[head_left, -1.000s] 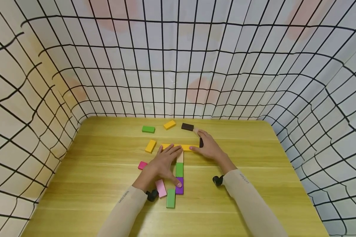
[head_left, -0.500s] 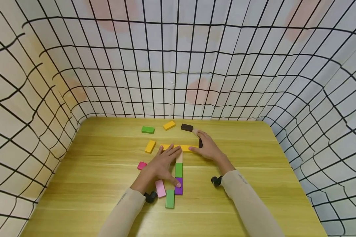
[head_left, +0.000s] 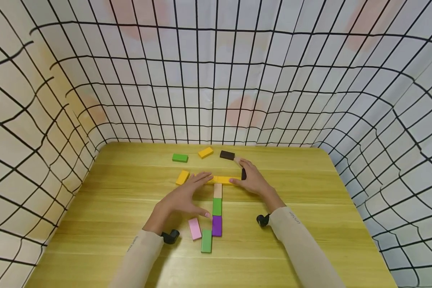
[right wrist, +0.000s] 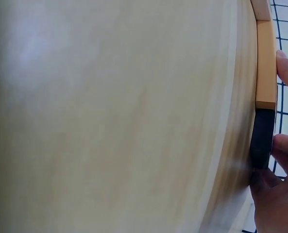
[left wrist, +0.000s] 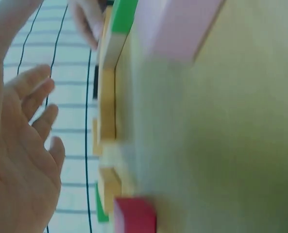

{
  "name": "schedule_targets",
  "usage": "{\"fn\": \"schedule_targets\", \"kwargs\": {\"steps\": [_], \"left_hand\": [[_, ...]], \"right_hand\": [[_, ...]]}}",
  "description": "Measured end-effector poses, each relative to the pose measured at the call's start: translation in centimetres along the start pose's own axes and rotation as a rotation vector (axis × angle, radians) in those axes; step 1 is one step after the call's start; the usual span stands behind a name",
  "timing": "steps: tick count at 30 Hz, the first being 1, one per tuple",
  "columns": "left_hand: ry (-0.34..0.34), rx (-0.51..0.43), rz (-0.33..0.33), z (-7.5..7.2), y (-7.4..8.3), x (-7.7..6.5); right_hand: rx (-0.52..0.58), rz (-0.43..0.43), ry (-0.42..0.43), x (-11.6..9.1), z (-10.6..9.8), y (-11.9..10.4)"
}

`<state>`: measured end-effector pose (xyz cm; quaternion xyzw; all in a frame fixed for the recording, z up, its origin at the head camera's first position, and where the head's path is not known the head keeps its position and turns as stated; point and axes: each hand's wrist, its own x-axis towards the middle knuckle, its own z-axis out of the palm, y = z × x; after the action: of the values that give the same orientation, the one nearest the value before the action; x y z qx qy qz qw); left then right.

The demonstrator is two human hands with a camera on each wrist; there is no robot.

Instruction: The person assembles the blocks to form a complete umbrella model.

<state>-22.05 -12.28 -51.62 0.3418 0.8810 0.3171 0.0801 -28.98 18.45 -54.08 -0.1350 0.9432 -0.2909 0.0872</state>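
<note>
Colored blocks lie in a T on a wooden table. Yellow blocks [head_left: 225,180] form its bar, ended on the right by a black block [head_left: 243,174]. Its stem is a beige block [head_left: 217,191], a green block [head_left: 217,207] and a purple block [head_left: 217,226]. My left hand [head_left: 181,198] hovers left of the stem, fingers spread, holding nothing. My right hand [head_left: 253,178] rests at the bar's right end: the thumb touches a yellow block [right wrist: 266,63] and other fingers touch the black block. The palm hides part of that block in the head view.
Below the left hand lie a pink block [head_left: 194,229] and a green block [head_left: 207,241]. Farther back are a green block [head_left: 180,158], yellow blocks [head_left: 205,152] and a black block [head_left: 227,155]. A red block [left wrist: 134,214] shows in the left wrist view. Black wire grid [head_left: 212,86] surrounds the table.
My left hand has come off the purple block and the yellow bar, shifting left and uncovering the beige block. It now hides the red block in the head view. The right hand stays put.
</note>
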Motion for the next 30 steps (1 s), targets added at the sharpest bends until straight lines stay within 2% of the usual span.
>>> {"fn": "schedule_targets", "kwargs": {"steps": [6,12,20,24,30], "left_hand": [[0.041,-0.022,-0.071,-2.2,-2.1,-1.0],[0.064,-0.01,-0.133,-3.7,-4.7,-1.7],[0.078,-0.056,-0.205,-3.9,-7.7,-1.5],[0.07,-0.075,-0.245,-3.8,-8.4,-1.6],[0.038,-0.08,-0.247,-4.0,-8.9,-1.5]], "right_hand": [[0.021,-0.003,0.002,-0.1,0.0,0.0],[0.023,-0.015,0.013,-0.1,0.1,0.0],[0.021,-0.008,0.014,-0.1,0.0,0.2],[0.03,-0.005,0.004,0.0,0.0,0.1],[0.037,0.006,0.005,0.1,0.2,0.2]]}}
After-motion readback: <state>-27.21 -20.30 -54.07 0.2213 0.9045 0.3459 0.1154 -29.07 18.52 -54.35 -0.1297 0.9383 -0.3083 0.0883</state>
